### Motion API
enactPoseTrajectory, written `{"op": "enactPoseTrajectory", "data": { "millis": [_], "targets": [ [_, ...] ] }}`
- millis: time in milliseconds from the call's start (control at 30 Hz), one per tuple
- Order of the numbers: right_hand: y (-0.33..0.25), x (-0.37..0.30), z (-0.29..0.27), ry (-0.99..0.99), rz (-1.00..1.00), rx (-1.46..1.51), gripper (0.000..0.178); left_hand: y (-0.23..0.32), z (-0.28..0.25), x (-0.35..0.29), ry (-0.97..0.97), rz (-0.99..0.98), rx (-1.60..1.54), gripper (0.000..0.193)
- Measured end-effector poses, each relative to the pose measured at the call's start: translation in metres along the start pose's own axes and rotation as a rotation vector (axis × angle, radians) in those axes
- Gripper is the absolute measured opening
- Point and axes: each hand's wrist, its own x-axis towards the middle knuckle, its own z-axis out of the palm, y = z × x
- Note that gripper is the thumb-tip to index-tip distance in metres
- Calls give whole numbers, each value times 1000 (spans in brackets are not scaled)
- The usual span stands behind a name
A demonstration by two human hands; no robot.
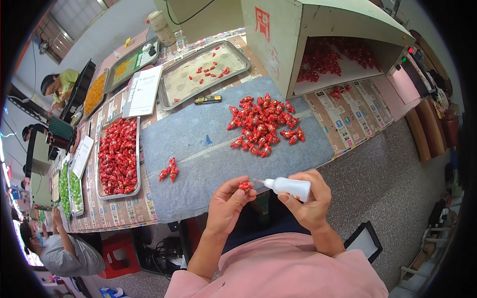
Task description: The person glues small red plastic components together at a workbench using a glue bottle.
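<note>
Between the thumb and fingers of my left hand (226, 204) is a small red figurine (245, 186), held just past the front edge of the table. My right hand (312, 201) grips a white squeeze bottle (290, 187) lying almost level. The bottle's thin nozzle points left, close to the figurine; whether they touch I cannot tell. Ahead of my hands, a loose pile of red figurines (261, 124) lies on the blue-grey cloth (208, 164). A few more figurines (169, 170) sit apart at the cloth's left side.
A metal tray (118, 196) full of red pieces stands left of the cloth. Behind lies a shallow tray (174, 79) with scattered red bits, near a yellow-and-black marker-like stick (208, 100). A pale open box (271, 49) holds more red pieces. Other people (74, 256) sit at the left.
</note>
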Motion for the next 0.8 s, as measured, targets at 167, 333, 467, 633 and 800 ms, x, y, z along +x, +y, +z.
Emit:
{"op": "enactPoseTrajectory", "data": {
  "millis": [167,333,467,633,800],
  "targets": [
    [14,12,24,-31,242,88,33,11,-9,-10,37,60,-13,27],
    [35,23,69,-100,68,71,34,13,-16,-23,-13,152,-129,31],
    [40,24,91,-171,62,43,37,11,-8,-28,-22,121,-147,30],
    [29,25,74,-186,35,51,44,3,0,-24,-84,69,-163,30],
    [52,56,10,-22,-108,16,20,2,3,-21,-150,31,-117,28]
  ]
}}
